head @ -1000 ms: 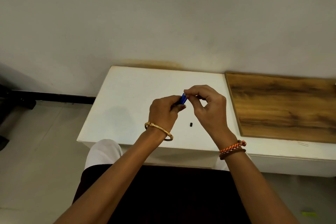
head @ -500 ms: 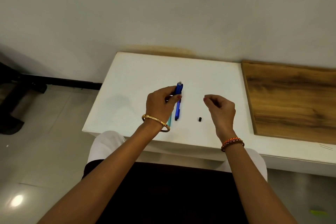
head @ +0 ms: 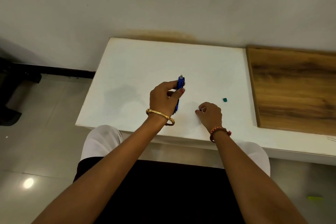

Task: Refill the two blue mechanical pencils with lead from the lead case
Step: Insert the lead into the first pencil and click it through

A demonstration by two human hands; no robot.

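Head view — left hand [head: 163, 98] grips blue pencil [head: 180, 85] upright; right hand [head: 211, 114] curled on table [head: 136, 71].

A blue pencil [head: 181, 82] and a small teal cap [head: 225, 99] show against the white table [head: 145, 60], with a brown wood-grain board [head: 294, 87] to its right.
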